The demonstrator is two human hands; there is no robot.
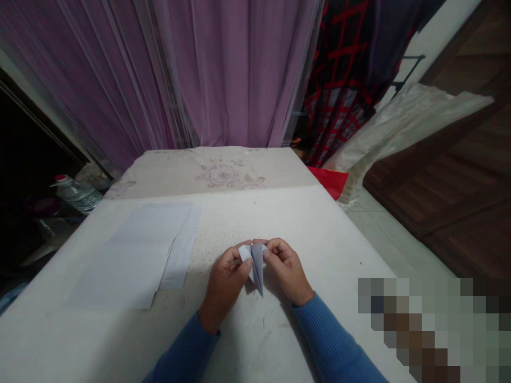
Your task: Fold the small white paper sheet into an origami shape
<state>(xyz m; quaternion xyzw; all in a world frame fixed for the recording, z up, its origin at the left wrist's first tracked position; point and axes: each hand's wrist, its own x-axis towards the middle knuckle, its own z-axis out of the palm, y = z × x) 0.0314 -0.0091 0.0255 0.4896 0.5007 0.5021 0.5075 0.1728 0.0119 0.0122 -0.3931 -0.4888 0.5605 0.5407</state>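
Observation:
A small folded piece of white paper (pixel 257 263) is held just above the table, its narrow point aimed down toward me. My left hand (pixel 227 279) pinches its left side, thumb in front and fingers behind. On the other side, my right hand (pixel 288 271) grips the upper right edge between thumb and fingers. The paper has a crease or gap down its middle, with a lighter flap on the left and a greyer face on the right. Its back is hidden from me.
White paper sheets (pixel 128 260) lie overlapping on the left of the white-covered table (pixel 319 340). A flowered cloth (pixel 171 167) covers the far end. Beyond hang purple curtains (pixel 239 74). A plastic bottle (pixel 80 194) stands off the left edge; red material (pixel 331 181) shows at the right.

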